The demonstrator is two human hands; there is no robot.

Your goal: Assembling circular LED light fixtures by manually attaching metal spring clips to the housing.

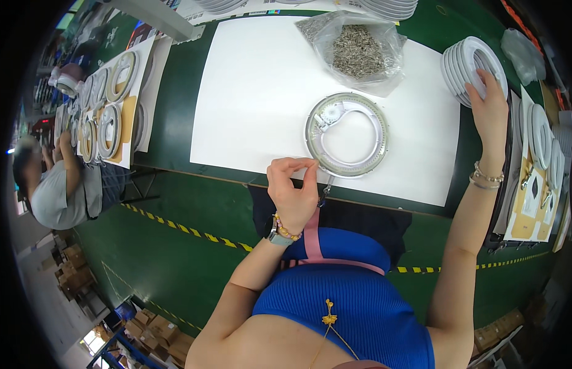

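A round white and grey ring-shaped part (347, 134) lies flat on a white sheet (255, 98) covering the green table. My left hand (293, 187) hovers at the ring's near left edge, thumb and fingertips pinched together; whether something small sits between them is too small to tell. My right hand (490, 104) reaches to the far right and rests on a leaning stack of white rings (467, 64), fingers laid over the front ring.
A clear plastic bag of small metal pieces (358, 50) lies behind the ring. More rings on cardboard sit at the right edge (540, 138) and on the left table (111, 117), where another person (58, 184) works. Yellow-black tape marks the green floor (175, 227).
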